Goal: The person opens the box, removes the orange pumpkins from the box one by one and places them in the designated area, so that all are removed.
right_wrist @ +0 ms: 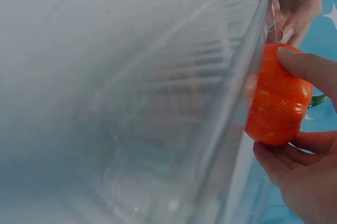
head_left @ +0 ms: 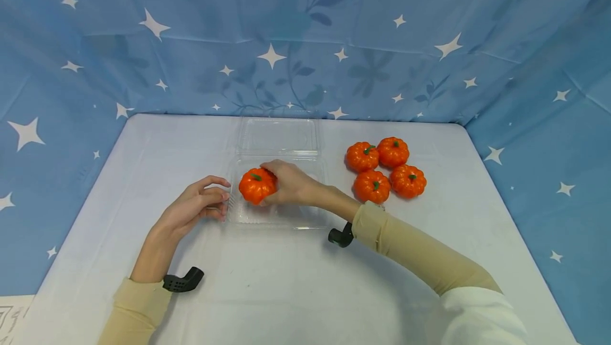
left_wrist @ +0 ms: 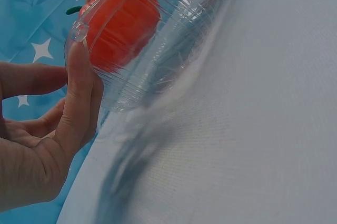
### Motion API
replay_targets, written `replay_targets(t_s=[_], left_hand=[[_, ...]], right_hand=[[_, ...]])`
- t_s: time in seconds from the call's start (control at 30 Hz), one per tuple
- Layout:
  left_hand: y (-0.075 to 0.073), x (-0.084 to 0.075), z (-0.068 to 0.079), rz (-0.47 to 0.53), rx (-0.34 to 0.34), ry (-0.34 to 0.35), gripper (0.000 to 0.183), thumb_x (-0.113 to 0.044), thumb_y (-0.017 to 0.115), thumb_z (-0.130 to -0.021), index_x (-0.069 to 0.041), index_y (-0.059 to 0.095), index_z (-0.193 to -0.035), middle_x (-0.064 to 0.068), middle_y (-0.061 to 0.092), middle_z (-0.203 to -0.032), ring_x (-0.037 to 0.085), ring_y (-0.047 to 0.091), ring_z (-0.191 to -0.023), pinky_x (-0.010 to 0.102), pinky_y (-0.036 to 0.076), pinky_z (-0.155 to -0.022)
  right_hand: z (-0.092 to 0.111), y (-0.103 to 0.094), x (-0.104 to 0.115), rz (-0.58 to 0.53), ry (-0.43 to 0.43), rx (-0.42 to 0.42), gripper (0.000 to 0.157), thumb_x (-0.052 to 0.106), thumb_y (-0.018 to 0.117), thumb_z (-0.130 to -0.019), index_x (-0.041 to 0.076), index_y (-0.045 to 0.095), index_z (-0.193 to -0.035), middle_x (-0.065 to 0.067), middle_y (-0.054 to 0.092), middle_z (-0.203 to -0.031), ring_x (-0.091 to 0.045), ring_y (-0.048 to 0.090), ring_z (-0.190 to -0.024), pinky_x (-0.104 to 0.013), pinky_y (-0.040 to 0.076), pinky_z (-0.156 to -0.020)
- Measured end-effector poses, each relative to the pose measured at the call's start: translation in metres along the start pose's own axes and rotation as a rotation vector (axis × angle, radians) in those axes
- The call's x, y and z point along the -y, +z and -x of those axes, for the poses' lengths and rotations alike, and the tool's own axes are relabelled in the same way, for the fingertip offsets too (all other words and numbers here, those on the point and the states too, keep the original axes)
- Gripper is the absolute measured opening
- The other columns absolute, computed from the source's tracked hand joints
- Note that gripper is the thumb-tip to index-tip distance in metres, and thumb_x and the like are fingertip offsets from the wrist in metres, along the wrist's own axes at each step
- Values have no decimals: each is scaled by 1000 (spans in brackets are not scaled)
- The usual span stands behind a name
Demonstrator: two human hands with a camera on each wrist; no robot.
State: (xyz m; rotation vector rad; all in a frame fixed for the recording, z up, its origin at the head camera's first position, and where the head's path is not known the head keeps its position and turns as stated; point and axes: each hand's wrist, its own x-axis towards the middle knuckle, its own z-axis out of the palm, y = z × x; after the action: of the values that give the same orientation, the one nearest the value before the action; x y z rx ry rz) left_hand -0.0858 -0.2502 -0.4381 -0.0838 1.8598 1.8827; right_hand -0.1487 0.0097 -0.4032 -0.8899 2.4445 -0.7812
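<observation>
A small orange pumpkin [head_left: 256, 186] with a green stem is gripped by my right hand [head_left: 288, 183], thumb on one side and fingers on the other. It sits at the left part of a clear plastic clamshell box [head_left: 305, 218], whose lid [head_left: 279, 135] lies folded back. Whether the pumpkin touches the box floor I cannot tell. At the box's left wall is my left hand [head_left: 195, 204], fingertips touching the rim, palm partly turned toward it. Through the clear wall in the left wrist view, the pumpkin [left_wrist: 124, 29] shows just beyond the left fingertips.
Several more orange pumpkins [head_left: 372, 186] stand grouped on the white tabletop [head_left: 286, 281], right of the box. A blue star-patterned curtain [head_left: 296, 27] borders the table's back and sides. Black wrist cameras [head_left: 183, 280] are strapped to both forearms.
</observation>
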Motion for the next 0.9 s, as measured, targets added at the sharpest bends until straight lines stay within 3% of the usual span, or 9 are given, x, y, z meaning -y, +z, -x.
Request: replay_targets(t_s=[0.37, 0.63, 0.9], left_hand=[[2, -1, 1, -13, -10, 1, 40, -4, 56, -102, 9, 39, -136, 4, 65, -82, 16, 62, -68, 32, 62, -67], [2, -2, 2, -19, -8, -2, 42, -5, 58, -102, 9, 39, -136, 2, 65, -82, 16, 63, -69, 33, 62, -68], [2, -3, 2, -23, -11, 3, 44, -7, 61, -101, 8, 40, -137, 3, 65, -84, 15, 64, -71, 34, 62, -69]], right_hand=[[17, -15, -7, 24, -25, -62, 83, 26, 85, -85, 0, 44, -152, -12, 51, -150, -28, 51, -137, -44, 48, -113], [35, -29, -13, 14, 7, -90, 84, 31, 84, -85, 4, 44, -154, -10, 48, -154, -29, 51, -138, -47, 49, -111], [52, -37, -22, 1, 1, -163, 82, 32, 84, -85, 4, 46, -152, -10, 52, -151, -28, 53, -136, -47, 49, -111]])
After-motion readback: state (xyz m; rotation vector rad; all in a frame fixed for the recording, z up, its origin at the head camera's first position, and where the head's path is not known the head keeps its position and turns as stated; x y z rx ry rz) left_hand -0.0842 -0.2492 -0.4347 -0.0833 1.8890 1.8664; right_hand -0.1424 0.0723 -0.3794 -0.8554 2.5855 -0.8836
